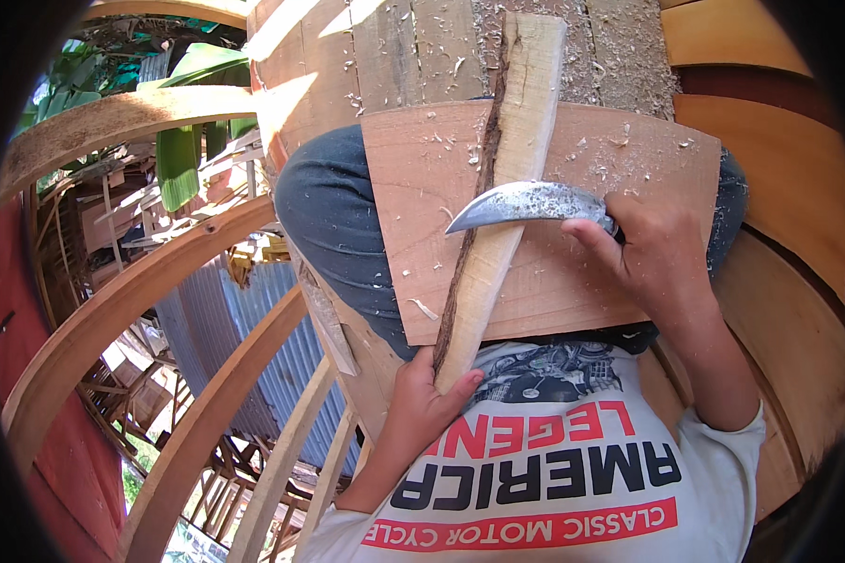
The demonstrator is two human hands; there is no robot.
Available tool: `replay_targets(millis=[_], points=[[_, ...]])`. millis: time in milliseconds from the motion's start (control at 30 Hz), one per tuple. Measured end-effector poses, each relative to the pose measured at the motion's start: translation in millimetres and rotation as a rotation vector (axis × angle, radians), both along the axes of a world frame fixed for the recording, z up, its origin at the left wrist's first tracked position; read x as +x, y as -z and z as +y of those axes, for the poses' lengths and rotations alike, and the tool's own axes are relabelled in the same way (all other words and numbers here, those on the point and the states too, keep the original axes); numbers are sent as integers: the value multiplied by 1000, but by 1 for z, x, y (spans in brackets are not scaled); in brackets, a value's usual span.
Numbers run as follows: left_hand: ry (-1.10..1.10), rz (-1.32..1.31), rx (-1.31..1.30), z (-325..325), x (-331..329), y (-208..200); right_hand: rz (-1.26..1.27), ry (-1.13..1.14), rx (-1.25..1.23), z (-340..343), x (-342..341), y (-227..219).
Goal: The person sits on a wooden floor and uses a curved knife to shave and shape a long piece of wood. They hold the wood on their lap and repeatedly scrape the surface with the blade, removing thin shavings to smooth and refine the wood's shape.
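Observation:
A long wooden stick (516, 141), pale on its cut face and with dark bark along its left edge, slants across a flat board (610, 272) on my lap. Its near end is gripped by my left hand (429, 399), close to my shirt. My right hand (657, 249) is closed round the handle of a curved knife (526, 205), the thumb along its near side. The broad grey blade, spotted with dark stains, lies across the middle of the stick, its tip pointing left past the bark. Most of the handle is hidden in my fist.
Wood shavings (620, 141) are strewn over the board and the plank floor (385, 56) beyond. Curved wooden rails (160, 244) run along my left, with corrugated metal sheets (277, 319) below them. Curved wooden slats (770, 178) stand at my right.

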State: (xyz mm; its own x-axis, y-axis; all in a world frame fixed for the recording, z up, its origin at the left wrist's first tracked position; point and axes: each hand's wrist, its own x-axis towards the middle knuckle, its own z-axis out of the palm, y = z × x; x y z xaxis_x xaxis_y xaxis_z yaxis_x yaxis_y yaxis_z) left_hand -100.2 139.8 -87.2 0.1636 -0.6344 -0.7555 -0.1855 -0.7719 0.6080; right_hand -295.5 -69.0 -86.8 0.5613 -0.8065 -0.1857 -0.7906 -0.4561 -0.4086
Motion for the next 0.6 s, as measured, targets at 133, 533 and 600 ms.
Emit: replay_targets(millis=[133,533,600], points=[[3,20,5,-2,0,2,23,-204,9,32,3,-9],[-72,42,19,0,-7,4,23,-195,-72,31,-2,0],[-79,43,11,-5,-6,4,-24,-200,-61,49,4,1]])
